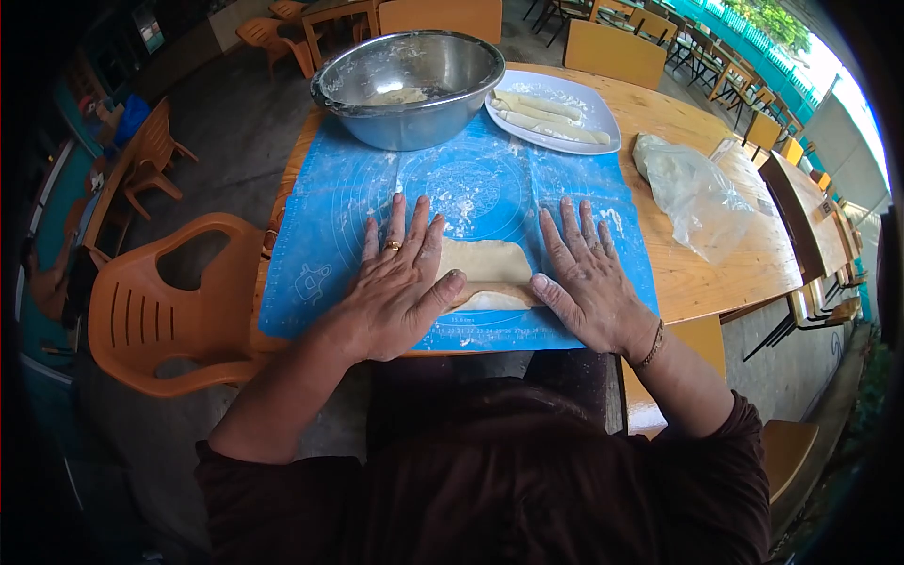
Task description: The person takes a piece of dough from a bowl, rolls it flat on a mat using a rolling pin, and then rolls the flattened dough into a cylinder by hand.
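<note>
A flat sheet of pale dough (487, 261) lies on the blue mat (330, 217), its near edge folded or rolled over. My left hand (402, 282), with a ring on one finger, rests over the dough's left end, fingers spread and thumb at the rolled edge. At the right end is my right hand (591, 278), fingers apart, its thumb touching the rolled edge. Both palms face down and hide the dough's ends. White flour is scattered over the mat beyond the dough.
A steel bowl (405, 122) with some dough inside stands at the mat's far edge. Beside it, a white plate (603, 122) holds several dough rolls. A clear plastic bag (692, 193) lies on the wooden table (753, 268) at right. An orange chair (179, 311) stands at left.
</note>
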A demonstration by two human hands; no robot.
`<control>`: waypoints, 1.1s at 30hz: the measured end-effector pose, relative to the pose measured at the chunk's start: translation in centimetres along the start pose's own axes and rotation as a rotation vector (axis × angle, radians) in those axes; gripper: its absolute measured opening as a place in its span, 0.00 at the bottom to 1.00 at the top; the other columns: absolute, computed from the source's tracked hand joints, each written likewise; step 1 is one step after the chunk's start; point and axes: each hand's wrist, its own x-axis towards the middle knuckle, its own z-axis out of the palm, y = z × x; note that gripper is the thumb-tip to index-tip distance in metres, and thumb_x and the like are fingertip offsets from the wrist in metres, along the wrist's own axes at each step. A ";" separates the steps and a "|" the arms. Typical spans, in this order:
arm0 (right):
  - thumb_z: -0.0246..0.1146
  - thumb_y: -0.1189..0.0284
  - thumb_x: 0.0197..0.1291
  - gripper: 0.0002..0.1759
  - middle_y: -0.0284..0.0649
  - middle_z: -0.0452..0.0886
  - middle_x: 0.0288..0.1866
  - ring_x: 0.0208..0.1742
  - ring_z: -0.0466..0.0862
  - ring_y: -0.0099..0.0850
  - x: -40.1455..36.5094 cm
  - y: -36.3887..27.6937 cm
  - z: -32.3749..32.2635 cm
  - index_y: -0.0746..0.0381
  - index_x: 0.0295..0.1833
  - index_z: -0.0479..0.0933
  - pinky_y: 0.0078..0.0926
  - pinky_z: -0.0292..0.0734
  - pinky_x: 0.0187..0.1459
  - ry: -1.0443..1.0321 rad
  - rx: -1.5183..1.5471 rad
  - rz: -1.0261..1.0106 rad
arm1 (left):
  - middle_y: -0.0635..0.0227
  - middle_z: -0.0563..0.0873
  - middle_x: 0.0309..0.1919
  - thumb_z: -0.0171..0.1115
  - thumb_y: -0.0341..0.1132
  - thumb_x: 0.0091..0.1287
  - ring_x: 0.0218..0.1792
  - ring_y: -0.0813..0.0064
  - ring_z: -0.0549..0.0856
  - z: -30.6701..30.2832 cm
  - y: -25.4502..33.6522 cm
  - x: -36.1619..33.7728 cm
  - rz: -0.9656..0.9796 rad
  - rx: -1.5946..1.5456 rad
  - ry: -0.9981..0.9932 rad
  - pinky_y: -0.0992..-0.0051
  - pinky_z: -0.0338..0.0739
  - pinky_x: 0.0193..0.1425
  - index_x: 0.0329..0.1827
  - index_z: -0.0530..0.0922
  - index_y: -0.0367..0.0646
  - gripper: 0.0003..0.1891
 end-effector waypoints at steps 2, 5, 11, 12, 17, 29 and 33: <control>0.38 0.41 0.74 0.45 0.67 0.44 0.81 0.82 0.40 0.63 -1.2 -0.4 -0.1 0.66 0.81 0.46 0.60 0.35 0.78 0.019 0.017 -0.027 | 0.40 0.37 0.80 0.25 0.63 0.77 0.80 0.44 0.29 0.6 0.3 -1.2 0.084 0.046 0.063 0.43 0.23 0.79 0.79 0.44 0.24 0.46; 0.40 0.43 0.74 0.45 0.67 0.44 0.81 0.82 0.40 0.64 -2.8 -1.2 -0.5 0.67 0.81 0.46 0.62 0.35 0.78 0.018 0.025 -0.061 | 0.39 0.40 0.80 0.27 0.62 0.77 0.80 0.43 0.31 1.2 1.0 -2.7 0.133 0.125 0.095 0.43 0.23 0.79 0.77 0.46 0.21 0.46; 0.41 0.44 0.74 0.45 0.61 0.43 0.83 0.82 0.39 0.63 -5.3 -2.1 -1.1 0.66 0.81 0.44 0.61 0.36 0.78 -0.053 0.015 -0.129 | 0.37 0.45 0.79 0.32 0.57 0.78 0.81 0.42 0.36 2.6 1.9 -5.6 0.186 0.128 0.134 0.43 0.25 0.79 0.75 0.51 0.19 0.42; 0.42 0.44 0.74 0.45 0.60 0.42 0.83 0.83 0.39 0.62 -5.7 -2.1 -1.2 0.66 0.82 0.43 0.60 0.36 0.78 -0.079 0.046 -0.138 | 0.37 0.45 0.79 0.32 0.57 0.78 0.81 0.42 0.36 2.7 2.1 -5.9 0.187 0.131 0.138 0.43 0.25 0.79 0.75 0.51 0.19 0.42; 0.46 0.46 0.73 0.44 0.60 0.43 0.83 0.83 0.39 0.61 -6.4 -2.1 -1.0 0.65 0.81 0.44 0.57 0.37 0.79 -0.079 0.104 -0.163 | 0.38 0.59 0.75 0.53 0.33 0.69 0.79 0.35 0.46 2.9 2.2 -6.5 0.229 0.110 0.225 0.45 0.37 0.81 0.67 0.65 0.23 0.27; 0.64 0.80 0.52 0.24 0.47 0.78 0.52 0.54 0.79 0.47 -7.6 -2.4 -2.2 0.63 0.59 0.77 0.43 0.77 0.56 0.142 0.285 -0.223 | 0.58 0.80 0.44 0.60 0.23 0.63 0.47 0.58 0.81 3.2 2.4 -6.8 0.369 0.198 0.608 0.52 0.72 0.65 0.48 0.80 0.35 0.11; 0.66 0.80 0.48 0.23 0.44 0.77 0.41 0.46 0.79 0.46 -6.8 -2.7 -4.7 0.63 0.53 0.79 0.42 0.77 0.50 0.313 0.365 -0.239 | 0.59 0.79 0.42 0.62 0.21 0.60 0.44 0.60 0.81 1.1 3.4 -6.8 0.402 0.110 0.684 0.58 0.76 0.55 0.46 0.80 0.35 0.11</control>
